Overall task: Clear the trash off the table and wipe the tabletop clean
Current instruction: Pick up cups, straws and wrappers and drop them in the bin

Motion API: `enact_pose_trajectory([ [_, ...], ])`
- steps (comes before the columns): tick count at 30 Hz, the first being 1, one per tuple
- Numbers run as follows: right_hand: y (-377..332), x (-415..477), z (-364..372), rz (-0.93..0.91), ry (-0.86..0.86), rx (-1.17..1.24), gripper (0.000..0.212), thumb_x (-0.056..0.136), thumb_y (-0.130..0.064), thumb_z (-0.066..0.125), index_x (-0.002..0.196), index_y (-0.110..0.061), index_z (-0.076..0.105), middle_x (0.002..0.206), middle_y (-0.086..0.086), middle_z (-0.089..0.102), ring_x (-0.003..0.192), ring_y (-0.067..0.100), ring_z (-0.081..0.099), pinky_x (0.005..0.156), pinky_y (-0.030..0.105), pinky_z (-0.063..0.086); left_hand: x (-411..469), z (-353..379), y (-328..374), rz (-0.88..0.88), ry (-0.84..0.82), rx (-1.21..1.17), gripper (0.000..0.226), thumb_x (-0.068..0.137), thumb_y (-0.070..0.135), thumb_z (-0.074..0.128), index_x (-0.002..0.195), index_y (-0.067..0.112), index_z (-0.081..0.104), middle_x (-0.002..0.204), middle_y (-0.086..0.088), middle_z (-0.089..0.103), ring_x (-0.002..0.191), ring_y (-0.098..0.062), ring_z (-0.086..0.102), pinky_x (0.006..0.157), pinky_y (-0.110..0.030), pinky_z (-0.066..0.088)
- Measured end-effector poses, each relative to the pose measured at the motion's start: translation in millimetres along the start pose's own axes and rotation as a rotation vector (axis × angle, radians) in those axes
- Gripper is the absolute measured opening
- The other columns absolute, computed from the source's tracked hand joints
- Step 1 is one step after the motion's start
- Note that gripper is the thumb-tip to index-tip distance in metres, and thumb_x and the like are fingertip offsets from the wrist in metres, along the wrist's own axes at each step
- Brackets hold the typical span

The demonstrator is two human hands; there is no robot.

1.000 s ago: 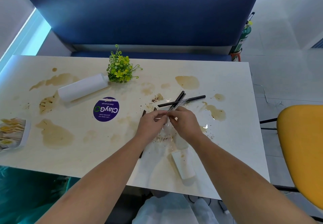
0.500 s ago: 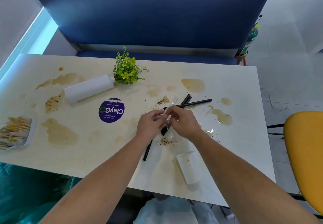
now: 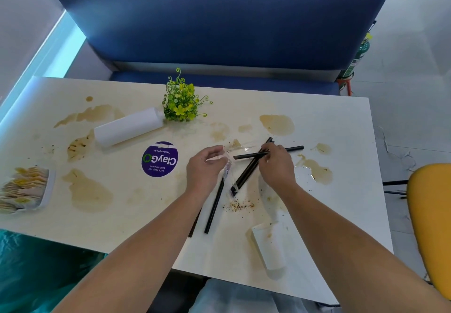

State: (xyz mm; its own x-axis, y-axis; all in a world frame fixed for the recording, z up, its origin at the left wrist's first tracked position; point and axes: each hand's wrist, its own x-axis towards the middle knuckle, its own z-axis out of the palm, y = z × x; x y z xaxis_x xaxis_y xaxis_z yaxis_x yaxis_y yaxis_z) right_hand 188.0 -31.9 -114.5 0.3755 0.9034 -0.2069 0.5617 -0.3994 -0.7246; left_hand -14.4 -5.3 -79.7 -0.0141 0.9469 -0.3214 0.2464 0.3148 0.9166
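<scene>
The white table (image 3: 341, 122) carries brown stains, crumbs (image 3: 239, 205) and several black sticks. My left hand (image 3: 205, 167) grips a crumpled clear plastic wrapper (image 3: 227, 166) just above the tabletop. My right hand (image 3: 277, 166) is curled over the crossing point of a level black stick (image 3: 296, 147) and a slanted pair of sticks (image 3: 246, 175), its fingertips pinching them. Another black stick (image 3: 214, 209) lies below my left hand, and one more is mostly hidden under my left forearm. A stained white paper cup (image 3: 269, 249) lies on its side near the front edge.
A white bottle (image 3: 129, 127) lies beside a small yellow-green plant (image 3: 181, 104). A purple round sticker (image 3: 159, 159) is on the tabletop. A tray of packets (image 3: 24, 189) sits at the left edge. A blue bench (image 3: 219, 20) stands behind, a yellow chair (image 3: 432, 227) on the right.
My hands, joined on the wrapper before, have moved apart. The left keeps the wrapper; the right has shifted right onto the black sticks.
</scene>
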Motion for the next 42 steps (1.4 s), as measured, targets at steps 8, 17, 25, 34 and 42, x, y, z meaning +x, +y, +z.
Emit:
enact_pose_trajectory([
  [8, 1.0, 26.8, -2.0, 0.073, -0.087, -0.158, 0.026, 0.090, -0.003, 0.052, 0.105, -0.015, 0.068, 0.084, 0.005, 0.064, 0.068, 0.021, 0.060, 0.055, 0.027, 0.045, 9.5, -2.7, 2.8, 0.013, 0.024, -0.036, 0.033, 0.086, 0.019, 0.081, 0.114, 0.034, 0.075, 0.108, 0.019, 0.075, 0.096, -0.009, 0.074, 0.092, -0.030, 0.055],
  [17, -4.0, 33.9, 6.2, 0.080, -0.102, -0.125, 0.023, 0.084, 0.003, 0.050, 0.087, -0.017, 0.062, 0.081, 0.003, 0.060, 0.066, 0.015, 0.055, 0.052, 0.024, 0.042, 5.0, -9.6, -4.0, 0.002, 0.025, -0.015, 0.032, 0.086, 0.017, 0.081, 0.111, 0.037, 0.074, 0.108, 0.018, 0.076, 0.094, -0.008, 0.074, 0.094, -0.034, 0.057],
  [25, -9.8, 28.2, -4.3, -0.012, -0.054, -0.089, 0.014, 0.092, -0.009, 0.048, 0.098, -0.013, 0.060, 0.075, 0.005, 0.061, 0.065, 0.023, 0.060, 0.059, 0.037, 0.054, 0.5, -8.3, -1.6, -0.004, 0.059, -0.048, 0.031, 0.086, 0.018, 0.081, 0.109, 0.038, 0.075, 0.107, 0.015, 0.077, 0.095, -0.010, 0.075, 0.094, -0.035, 0.057],
  [34, -32.4, 16.3, -16.3, 0.005, 0.019, 0.046, 0.010, 0.093, -0.025, 0.052, 0.091, -0.022, 0.061, 0.071, -0.001, 0.063, 0.060, 0.019, 0.063, 0.057, 0.032, 0.054, 2.0, -8.6, 26.1, 0.076, 0.088, -0.076, 0.030, 0.085, 0.019, 0.082, 0.107, 0.038, 0.075, 0.105, 0.019, 0.076, 0.094, -0.005, 0.074, 0.084, -0.022, 0.054],
  [42, -59.6, 1.4, -8.5, -0.098, -0.079, 0.088, 0.019, 0.093, -0.010, 0.042, 0.095, -0.023, 0.056, 0.064, 0.000, 0.057, 0.050, 0.016, 0.048, 0.051, 0.030, 0.043, -10.4, -35.4, 33.9, 0.115, 0.140, -0.067, 0.030, 0.085, 0.017, 0.082, 0.105, 0.037, 0.074, 0.102, 0.021, 0.076, 0.089, -0.001, 0.074, 0.073, -0.008, 0.051],
])
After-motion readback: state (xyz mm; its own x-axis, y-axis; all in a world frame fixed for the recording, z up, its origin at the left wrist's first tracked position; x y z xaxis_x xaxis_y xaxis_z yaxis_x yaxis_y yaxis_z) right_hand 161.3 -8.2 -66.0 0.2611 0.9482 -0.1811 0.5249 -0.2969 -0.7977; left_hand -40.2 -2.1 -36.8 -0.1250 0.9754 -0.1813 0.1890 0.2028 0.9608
